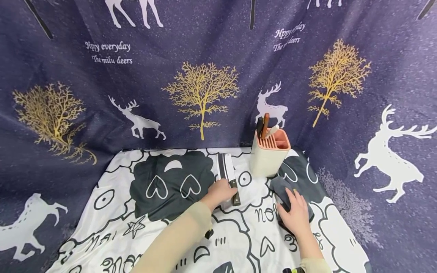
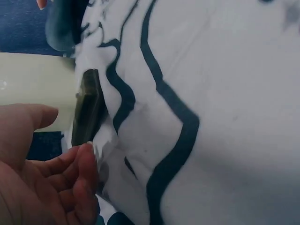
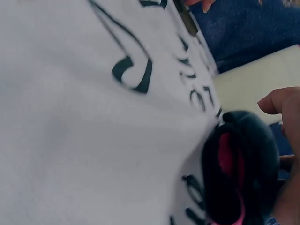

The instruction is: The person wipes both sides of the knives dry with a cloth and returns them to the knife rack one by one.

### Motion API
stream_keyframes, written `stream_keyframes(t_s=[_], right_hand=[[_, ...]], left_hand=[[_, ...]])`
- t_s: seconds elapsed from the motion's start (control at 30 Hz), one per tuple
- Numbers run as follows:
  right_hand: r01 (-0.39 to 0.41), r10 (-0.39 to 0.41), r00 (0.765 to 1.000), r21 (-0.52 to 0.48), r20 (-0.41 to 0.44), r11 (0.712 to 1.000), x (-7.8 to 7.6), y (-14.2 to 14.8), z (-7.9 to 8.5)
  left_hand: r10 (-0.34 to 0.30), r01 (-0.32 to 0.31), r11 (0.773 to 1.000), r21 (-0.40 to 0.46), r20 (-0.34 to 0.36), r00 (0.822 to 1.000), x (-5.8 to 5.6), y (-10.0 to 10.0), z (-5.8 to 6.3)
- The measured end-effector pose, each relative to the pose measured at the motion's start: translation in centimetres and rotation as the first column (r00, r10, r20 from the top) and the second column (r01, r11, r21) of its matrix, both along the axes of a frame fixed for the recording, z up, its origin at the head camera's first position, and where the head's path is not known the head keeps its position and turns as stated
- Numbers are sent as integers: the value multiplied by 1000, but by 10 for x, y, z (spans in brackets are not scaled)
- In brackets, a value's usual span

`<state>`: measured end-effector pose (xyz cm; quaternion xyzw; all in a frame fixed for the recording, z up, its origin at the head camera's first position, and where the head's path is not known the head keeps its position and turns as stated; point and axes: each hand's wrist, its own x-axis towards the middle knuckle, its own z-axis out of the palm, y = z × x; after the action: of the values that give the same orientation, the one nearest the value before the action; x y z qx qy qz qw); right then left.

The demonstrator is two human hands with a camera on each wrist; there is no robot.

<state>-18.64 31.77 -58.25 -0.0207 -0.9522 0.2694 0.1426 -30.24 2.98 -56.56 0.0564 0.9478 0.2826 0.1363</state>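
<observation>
A cleaver lies on the patterned cloth, its broad shiny blade (image 1: 230, 167) pointing away and its dark handle (image 1: 236, 198) nearer me. My left hand (image 1: 221, 190) is at this handle. In the left wrist view the handle (image 2: 88, 110) stands between the spread thumb and the loosely bent fingers, with the thumb apart from it. Over a folded dark grey fabric piece (image 1: 280, 185) is my right hand (image 1: 296, 213), its fingers relaxed and spread. The right wrist view shows pink inside the fabric's folds (image 3: 255, 136); whether the fingers touch it is unclear.
Behind the fabric piece stands a cream knife holder (image 1: 268, 161) with a coral slotted top. Black, brown (image 1: 265, 125) and white handles stick out of it. A black-and-white cloth (image 1: 164, 212) covers the surface, and a dark blue curtain (image 1: 143, 83) with deer and trees hangs behind.
</observation>
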Motion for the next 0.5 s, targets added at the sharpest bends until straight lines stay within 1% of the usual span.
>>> stream_keyframes(t_s=[0.07, 0.1, 0.23, 0.33, 0.43, 0.5], right_hand=[[-15, 15, 1000, 5, 17, 1000, -3, 4, -7], [-18, 18, 1000, 6, 18, 1000, -3, 5, -10], [-14, 14, 1000, 2, 1, 1000, -4, 10, -21], [-4, 4, 1000, -2, 20, 1000, -5, 10, -27], [3, -3, 997, -8, 71, 1000, -6, 11, -31], [4, -2, 995, -18, 96, 1000, -7, 11, -31]], left_hand=[[-12, 13, 1000, -19, 28, 1000, -3, 2, -2], [-17, 17, 1000, -14, 43, 999, -4, 4, -3], [-30, 26, 999, 34, 130, 991, -7, 8, -8], [-32, 19, 997, 73, 188, 982, -9, 10, -9], [-27, 4, 994, 107, 214, 976, -11, 12, -10], [-25, 0, 993, 120, 211, 977, -12, 14, -11]])
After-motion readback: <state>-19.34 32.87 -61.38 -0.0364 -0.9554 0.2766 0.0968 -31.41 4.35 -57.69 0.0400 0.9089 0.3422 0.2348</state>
